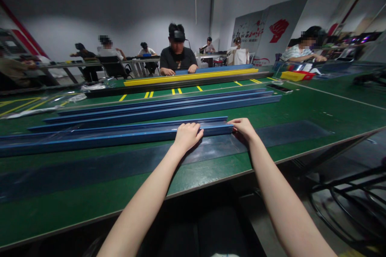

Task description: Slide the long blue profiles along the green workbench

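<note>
Nearest blue channel (116, 139) is being gripped by curled left hand (188, 136); its end is being pinched by right hand (243, 128).

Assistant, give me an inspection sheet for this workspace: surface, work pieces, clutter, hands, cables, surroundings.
Surface: green table, yellow stripes farther back.
Work pieces: nearest blue channel at the hands; see-through strip flat on its near side; more blue channels beyond.
Clutter: crumpled clear plastic, phone-like object, yellow bin.
Hands: left hand on the channel's near wall; right hand at its right end, grip partly hidden.
Cables: nothing seen for certain.
Surroundings: co-worker opposite, behind a yellow channel; others seated beyond.
</note>
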